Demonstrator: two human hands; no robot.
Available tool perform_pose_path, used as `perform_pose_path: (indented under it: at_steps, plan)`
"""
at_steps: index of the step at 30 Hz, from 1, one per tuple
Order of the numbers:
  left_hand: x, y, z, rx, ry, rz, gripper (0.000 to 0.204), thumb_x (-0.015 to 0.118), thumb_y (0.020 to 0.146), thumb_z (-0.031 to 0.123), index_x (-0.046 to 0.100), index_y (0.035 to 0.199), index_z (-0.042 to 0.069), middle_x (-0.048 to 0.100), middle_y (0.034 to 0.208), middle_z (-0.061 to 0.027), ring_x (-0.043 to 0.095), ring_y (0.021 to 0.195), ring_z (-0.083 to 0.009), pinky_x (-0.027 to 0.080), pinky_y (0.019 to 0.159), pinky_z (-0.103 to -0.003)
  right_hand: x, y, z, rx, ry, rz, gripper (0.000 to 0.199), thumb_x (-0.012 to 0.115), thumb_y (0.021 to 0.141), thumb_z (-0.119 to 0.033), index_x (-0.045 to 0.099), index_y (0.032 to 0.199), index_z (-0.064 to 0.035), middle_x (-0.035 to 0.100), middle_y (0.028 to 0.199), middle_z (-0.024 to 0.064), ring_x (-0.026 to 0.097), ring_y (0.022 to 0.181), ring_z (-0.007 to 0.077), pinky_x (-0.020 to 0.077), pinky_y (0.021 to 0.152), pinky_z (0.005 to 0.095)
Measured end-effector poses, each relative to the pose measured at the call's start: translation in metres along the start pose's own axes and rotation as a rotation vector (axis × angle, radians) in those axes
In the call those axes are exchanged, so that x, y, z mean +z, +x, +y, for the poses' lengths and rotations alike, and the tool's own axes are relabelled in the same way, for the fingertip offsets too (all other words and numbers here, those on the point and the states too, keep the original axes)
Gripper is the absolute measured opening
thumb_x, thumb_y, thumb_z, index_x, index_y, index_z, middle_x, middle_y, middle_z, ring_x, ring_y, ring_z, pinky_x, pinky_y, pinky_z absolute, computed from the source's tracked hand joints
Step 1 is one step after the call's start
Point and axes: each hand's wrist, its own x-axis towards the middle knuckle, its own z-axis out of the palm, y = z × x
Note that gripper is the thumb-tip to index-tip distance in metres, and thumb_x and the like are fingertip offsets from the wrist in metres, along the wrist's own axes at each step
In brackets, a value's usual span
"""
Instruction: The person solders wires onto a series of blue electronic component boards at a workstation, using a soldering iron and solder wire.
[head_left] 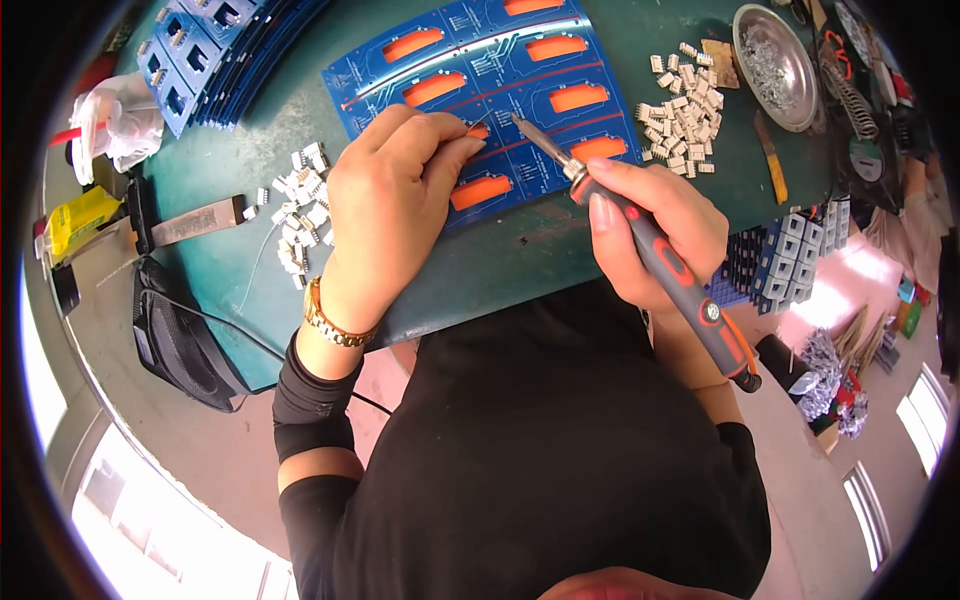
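My right hand (665, 225) grips a grey and red soldering iron (674, 265) like a pen, its tip over the middle of a blue circuit board panel (510, 92). Thumb and forefinger of my left hand (385, 195) pinch a thin solder wire (482, 122) close to that tip. Whether wire and tip touch is too small to tell. The panel has several cutouts showing orange and lies flat on the green mat; my left hand covers part of its near left side. A loose pile of white connectors (300, 210) lies beside my left wrist.
Another pile of white connectors (688, 115) lies right of the panel, near a metal dish (802, 112) of small bits and a yellow-handled knife (776, 175). Stacked blue boards (200, 60) stand far left. A flat metal blade (200, 221) and a yellow packet (82, 218) lie left.
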Motion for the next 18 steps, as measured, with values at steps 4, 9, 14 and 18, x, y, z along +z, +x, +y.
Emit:
perform_pose_path:
  at_steps: [4,9,14,18]
  plan:
    - [-0.0002,0.0026,-0.0002,0.020,0.021,-0.001,0.010,0.076,0.077,0.010,0.068,0.083,0.005,0.060,0.072,-0.0076,0.061,0.062,-0.0265,0.049,0.056,-0.034,0.0020,0.0048,0.0053,-0.006,-0.002,-0.037,0.024,0.066,0.077,0.004,0.068,0.101,0.0018,0.067,0.074,0.0085,0.062,0.060,0.0150,0.0489,0.056,0.0240]
    - [0.0012,0.0023,-0.0026,0.058,0.024,-0.001,0.010,0.076,0.076,0.010,0.068,0.082,0.005,0.061,0.072,-0.0077,0.061,0.063,-0.0269,0.049,0.057,-0.035,0.0060,0.0103,0.0054,-0.009,0.010,-0.016,0.020,0.070,0.073,0.005,0.069,0.093,0.0014,0.067,0.072,0.0099,0.066,0.059,0.0185,0.0507,0.053,0.0258]
    - [0.0021,0.0037,0.0007,0.045,-0.002,-0.019,0.011,0.075,0.075,0.009,0.068,0.082,0.005,0.062,0.074,-0.0078,0.062,0.064,-0.0271,0.049,0.058,-0.035,0.0073,0.0067,0.0043,0.032,0.040,-0.003,0.021,0.070,0.073,0.004,0.069,0.094,0.0013,0.067,0.073,0.0102,0.066,0.059,0.0184,0.0508,0.054,0.0254]
    - [0.0034,0.0041,0.0012,0.058,0.013,-0.041,0.011,0.075,0.075,0.009,0.068,0.081,0.006,0.062,0.074,-0.0076,0.062,0.065,-0.0271,0.049,0.059,-0.036,0.0057,0.0053,0.0008,0.060,0.029,-0.002,0.024,0.071,0.073,0.003,0.069,0.097,0.0011,0.067,0.072,0.0101,0.065,0.059,0.0182,0.0505,0.054,0.0251]
